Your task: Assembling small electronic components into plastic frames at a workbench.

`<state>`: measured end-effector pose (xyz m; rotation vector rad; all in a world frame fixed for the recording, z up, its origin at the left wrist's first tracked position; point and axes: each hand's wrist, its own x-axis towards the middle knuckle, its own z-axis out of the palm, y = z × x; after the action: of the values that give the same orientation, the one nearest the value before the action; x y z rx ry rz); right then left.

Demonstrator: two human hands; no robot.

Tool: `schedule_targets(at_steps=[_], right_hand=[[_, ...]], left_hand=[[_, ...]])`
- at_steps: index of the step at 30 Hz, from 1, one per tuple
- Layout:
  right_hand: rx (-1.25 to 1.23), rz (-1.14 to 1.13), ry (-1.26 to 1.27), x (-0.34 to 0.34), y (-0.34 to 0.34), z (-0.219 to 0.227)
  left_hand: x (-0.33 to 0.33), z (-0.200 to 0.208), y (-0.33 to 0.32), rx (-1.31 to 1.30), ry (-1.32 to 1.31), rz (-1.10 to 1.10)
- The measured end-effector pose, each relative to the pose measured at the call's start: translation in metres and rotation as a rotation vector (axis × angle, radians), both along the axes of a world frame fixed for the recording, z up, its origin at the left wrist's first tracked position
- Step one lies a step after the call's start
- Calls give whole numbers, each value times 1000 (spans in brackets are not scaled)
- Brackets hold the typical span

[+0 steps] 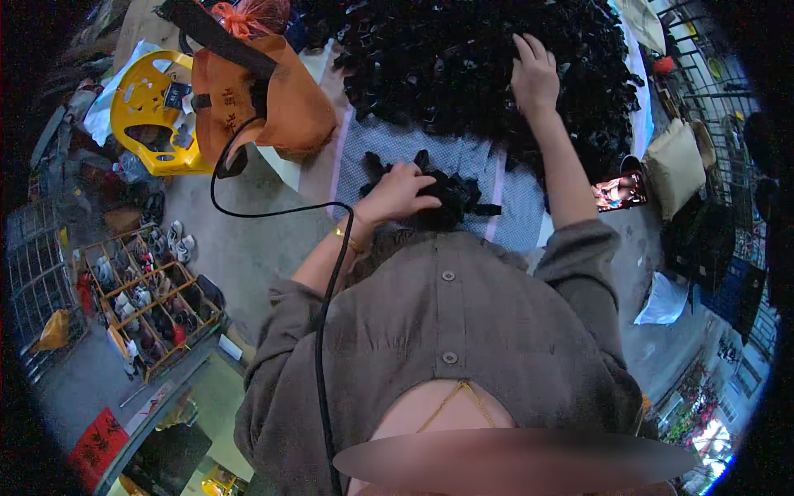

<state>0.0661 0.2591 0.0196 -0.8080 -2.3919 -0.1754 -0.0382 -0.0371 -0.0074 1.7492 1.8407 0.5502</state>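
Note:
A large heap of small black pieces (pixel 413 74), perhaps straps or buckles, covers the far part of the table; their exact kind is too dark to make out. My right hand (pixel 535 78) rests on the heap's right side, fingers stretched out. Closer to my body, my left hand (pixel 401 194) lies over a smaller pile of the same black pieces (pixel 451 198), its thumb apart from the bent fingers. No piece shows gripped in either hand. Under the small pile is a pale patterned cloth (pixel 368 140).
An orange bag (pixel 298 99) and a yellow plastic stool or chair (pixel 157 83) stand at the left. A black cable (pixel 281 212) runs past my left arm. A lit phone (pixel 619 192) is by the right edge. A shoe rack (pixel 149 302) stands on the floor at lower left.

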Motion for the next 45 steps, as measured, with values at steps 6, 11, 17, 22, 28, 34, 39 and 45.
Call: schedule_targets(at_steps=[6,11,17,22,28,34,39,45], right_hand=[[134,-14,-371,-22,33,10],[160,14,-547,-37,38,17],[51,166,6,-16,38,23],[-923,334,377,-5,-41,19],[-1391,538,274,22,-132,10],[-1330,461,289,37,-147,3],[-1244,465,300,44,-155,-4],[-1222,489,334,47,-168,-3]], left_hand=[[-36,-13,34,12,-125,340],[-60,-53,54,417,426,556],[-61,-57,48,353,318,534],[-40,-16,39,4,-681,710],[-18,3,34,-132,-1205,651],[-4,29,29,-154,-1376,682],[-1,19,24,-136,-1226,576],[0,37,18,-138,-925,486]])
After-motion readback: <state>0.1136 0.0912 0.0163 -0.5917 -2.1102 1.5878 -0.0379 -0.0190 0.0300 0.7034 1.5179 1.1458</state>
